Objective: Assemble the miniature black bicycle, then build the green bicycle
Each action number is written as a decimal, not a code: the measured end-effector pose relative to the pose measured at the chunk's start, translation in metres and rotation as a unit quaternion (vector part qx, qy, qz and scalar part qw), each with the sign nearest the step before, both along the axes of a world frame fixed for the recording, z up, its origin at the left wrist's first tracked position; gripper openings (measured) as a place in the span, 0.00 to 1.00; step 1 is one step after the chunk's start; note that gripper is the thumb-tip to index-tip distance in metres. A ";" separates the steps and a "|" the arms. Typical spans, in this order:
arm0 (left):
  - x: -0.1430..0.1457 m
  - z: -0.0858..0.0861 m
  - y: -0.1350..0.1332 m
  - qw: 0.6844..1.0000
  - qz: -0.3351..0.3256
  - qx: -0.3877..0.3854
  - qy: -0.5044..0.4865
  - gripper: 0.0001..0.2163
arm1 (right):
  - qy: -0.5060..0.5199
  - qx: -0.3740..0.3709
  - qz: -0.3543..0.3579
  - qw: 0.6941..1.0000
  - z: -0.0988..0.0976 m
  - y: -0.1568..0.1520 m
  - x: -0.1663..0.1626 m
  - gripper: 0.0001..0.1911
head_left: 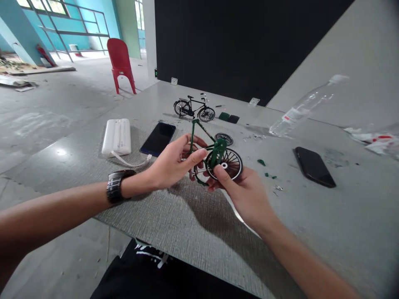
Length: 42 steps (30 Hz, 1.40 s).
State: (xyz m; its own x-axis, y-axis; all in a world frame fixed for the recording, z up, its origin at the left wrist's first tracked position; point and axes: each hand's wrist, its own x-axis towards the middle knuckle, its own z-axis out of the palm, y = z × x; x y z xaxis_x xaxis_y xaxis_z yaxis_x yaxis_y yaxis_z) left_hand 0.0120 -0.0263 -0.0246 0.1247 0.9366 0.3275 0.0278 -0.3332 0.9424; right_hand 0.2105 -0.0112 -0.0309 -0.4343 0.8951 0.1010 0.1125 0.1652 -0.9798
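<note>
Between my hands, above the table, is a green model bicycle [219,147] with one black spoked wheel [233,160] at its fender end. My left hand [174,162] grips the frame from the left, its thumb pointing toward the wheel. From the right, my right hand [245,189] pinches the wheel and fender end, thumb on top near the hub. Some fingers of both hands are hidden behind the model. Just beyond lies a loose spoked wheel [225,138] on the table. Farther back stands a finished-looking black model bicycle [193,108].
Left on the table [199,216] are a white power bank [116,137] with a cable and a dark phone [158,138]. To the right lie small green parts [261,162], another black phone [314,166] and a tilted clear bottle [307,106]. A red chair [120,62] stands beyond.
</note>
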 end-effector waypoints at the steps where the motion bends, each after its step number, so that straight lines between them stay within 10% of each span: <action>1: 0.001 0.001 0.000 1.000 -0.006 -0.009 -0.003 0.14 | 0.010 -0.019 -0.005 1.000 -0.002 0.000 0.000 0.20; 35: -0.001 0.009 -0.001 0.982 -0.085 -0.118 -0.117 0.13 | 0.146 -0.082 -0.066 0.984 0.000 0.000 -0.004 0.14; 42: -0.005 0.006 0.001 0.992 -0.037 -0.105 -0.059 0.25 | 0.132 -0.058 -0.106 0.984 -0.002 0.000 -0.004 0.16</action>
State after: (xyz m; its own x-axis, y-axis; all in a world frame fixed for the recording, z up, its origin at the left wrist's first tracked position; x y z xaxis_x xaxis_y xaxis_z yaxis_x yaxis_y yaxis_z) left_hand 0.0071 -0.0250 -0.0191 0.1686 0.9752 0.1432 -0.1038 -0.1269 0.9865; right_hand 0.2065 -0.0109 -0.0329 -0.2090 0.9748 0.0779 -0.1282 0.0517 -0.9904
